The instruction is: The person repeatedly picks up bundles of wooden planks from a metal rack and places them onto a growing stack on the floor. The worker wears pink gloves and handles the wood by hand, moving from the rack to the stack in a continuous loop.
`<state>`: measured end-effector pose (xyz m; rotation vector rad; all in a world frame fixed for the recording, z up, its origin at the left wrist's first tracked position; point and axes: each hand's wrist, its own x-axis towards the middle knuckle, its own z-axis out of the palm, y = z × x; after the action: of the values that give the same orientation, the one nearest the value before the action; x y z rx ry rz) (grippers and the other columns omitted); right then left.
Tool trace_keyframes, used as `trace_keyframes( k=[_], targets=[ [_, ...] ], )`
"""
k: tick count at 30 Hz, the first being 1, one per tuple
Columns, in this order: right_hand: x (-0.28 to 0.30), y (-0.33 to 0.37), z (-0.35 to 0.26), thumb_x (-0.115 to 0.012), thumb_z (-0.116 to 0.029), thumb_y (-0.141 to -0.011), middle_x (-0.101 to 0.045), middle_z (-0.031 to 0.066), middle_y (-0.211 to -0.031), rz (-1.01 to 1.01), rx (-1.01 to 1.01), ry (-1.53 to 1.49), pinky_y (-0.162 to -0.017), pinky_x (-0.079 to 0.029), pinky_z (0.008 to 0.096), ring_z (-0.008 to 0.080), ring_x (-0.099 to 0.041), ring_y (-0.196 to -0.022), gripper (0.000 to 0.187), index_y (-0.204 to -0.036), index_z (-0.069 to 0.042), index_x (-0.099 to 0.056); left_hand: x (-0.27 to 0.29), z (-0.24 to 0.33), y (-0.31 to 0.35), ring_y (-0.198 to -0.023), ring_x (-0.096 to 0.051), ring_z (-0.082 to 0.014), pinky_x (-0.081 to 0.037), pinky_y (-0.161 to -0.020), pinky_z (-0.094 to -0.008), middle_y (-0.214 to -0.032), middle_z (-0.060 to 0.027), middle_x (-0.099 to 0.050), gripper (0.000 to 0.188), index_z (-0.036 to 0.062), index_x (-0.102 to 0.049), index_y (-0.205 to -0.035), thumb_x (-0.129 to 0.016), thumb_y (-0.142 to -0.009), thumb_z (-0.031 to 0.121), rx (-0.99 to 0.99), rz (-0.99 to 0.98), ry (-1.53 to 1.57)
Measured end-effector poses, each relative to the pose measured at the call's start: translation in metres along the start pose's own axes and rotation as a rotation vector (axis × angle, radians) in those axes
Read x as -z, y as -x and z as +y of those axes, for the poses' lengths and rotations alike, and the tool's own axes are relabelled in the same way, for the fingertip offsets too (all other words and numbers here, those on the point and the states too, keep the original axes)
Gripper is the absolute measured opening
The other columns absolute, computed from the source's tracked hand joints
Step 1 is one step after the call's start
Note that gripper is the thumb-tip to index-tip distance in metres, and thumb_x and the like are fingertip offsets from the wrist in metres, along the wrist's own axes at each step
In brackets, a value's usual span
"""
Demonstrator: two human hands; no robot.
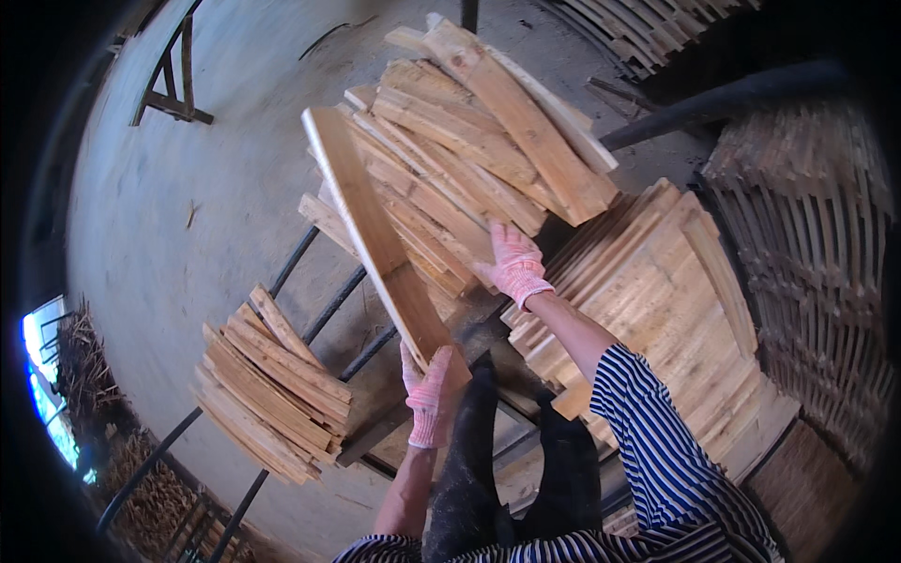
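Observation:
A long wooden board is gripped near its lower end by my left hand, which wears a pink knit glove. The board slants up and away to the left, its far end over a loose heap of boards. My right hand, gloved the same way, reaches to the near edge of that heap with its fingers stretched out. It holds nothing that I can see. Right of it lies a neat stack of boards. Another small pile of boards lies at the left.
Dark metal rails run under the piles. A tall stack of slats stands at the right, and more slats lie at the far right. A wooden trestle stands at the far left on the concrete floor.

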<state>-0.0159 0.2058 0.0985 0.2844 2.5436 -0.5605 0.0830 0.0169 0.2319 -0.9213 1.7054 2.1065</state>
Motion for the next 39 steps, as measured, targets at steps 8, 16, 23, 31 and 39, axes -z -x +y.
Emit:
trace_keyframes(
  k=[8,16,23,31,39],
  targets=[
    [-0.001,-0.002,-0.008,-0.062,0.0,-0.084,-0.06,0.0197,-0.123,-0.254,-0.027,0.096,-0.084,-0.056,0.048,0.0375,-0.066,-0.106,0.057,-0.137,-0.007,-0.043,0.057,-0.022,-0.022,-0.088,-0.063,-0.0149,-0.054,-0.074,-0.0299,-0.106,-0.0051,-0.063,0.063,0.0091,-0.043,-0.146,-0.073,-0.09,0.006,-0.004,0.195,0.008],
    [0.017,0.103,-0.001,-0.082,-0.029,-0.085,-0.049,0.0119,-0.148,-0.708,-0.039,-1.681,-0.109,-0.044,0.0323,0.0203,-0.049,-0.133,0.103,-0.162,-0.009,-0.017,0.003,-0.027,0.007,-0.1,-0.064,-0.0195,-0.053,-0.087,-0.0305,-0.117,-0.0127,-0.067,0.069,0.0032,-0.032,-0.155,-0.063,-0.101,0.033,-0.043,0.047,-0.227],
    [0.038,0.158,-0.045,-0.077,-0.027,-0.09,-0.061,0.01,-0.133,-0.574,-0.155,-1.451,-0.102,-0.045,0.0269,0.0143,-0.057,-0.117,0.098,-0.164,-0.013,-0.013,0.021,-0.017,-0.035,-0.119,-0.059,-0.0308,-0.054,-0.092,-0.0412,-0.138,-0.0209,-0.052,0.066,0.0038,-0.038,-0.15,-0.058,-0.101,0.042,0.167,-0.099,-0.175],
    [0.115,0.283,-0.052,-0.079,-0.044,-0.08,-0.038,0.0256,-0.148,-0.433,0.077,-0.063,-0.1,-0.049,0.0489,0.0415,-0.054,-0.126,0.098,-0.16,-0.026,-0.025,0.011,0.005,-0.036,-0.101,-0.068,-0.0319,-0.057,-0.09,-0.05,-0.112,-0.0151,-0.067,0.072,0.0055,-0.054,-0.135,-0.07,-0.088,0.057,0.297,-0.199,0.552],
    [0.123,0.355,-0.014,-0.078,-0.045,-0.082,-0.039,0.0245,-0.151,-0.324,0.086,-0.175,-0.105,-0.046,0.0477,0.043,-0.053,-0.129,0.106,-0.162,-0.019,-0.014,0.009,-0.015,0.049,-0.11,-0.067,-0.0323,-0.056,-0.095,-0.0535,-0.127,-0.0148,-0.066,0.089,0.0042,-0.051,-0.142,-0.067,-0.083,0.069,0.074,-0.519,0.889]
  ],
)
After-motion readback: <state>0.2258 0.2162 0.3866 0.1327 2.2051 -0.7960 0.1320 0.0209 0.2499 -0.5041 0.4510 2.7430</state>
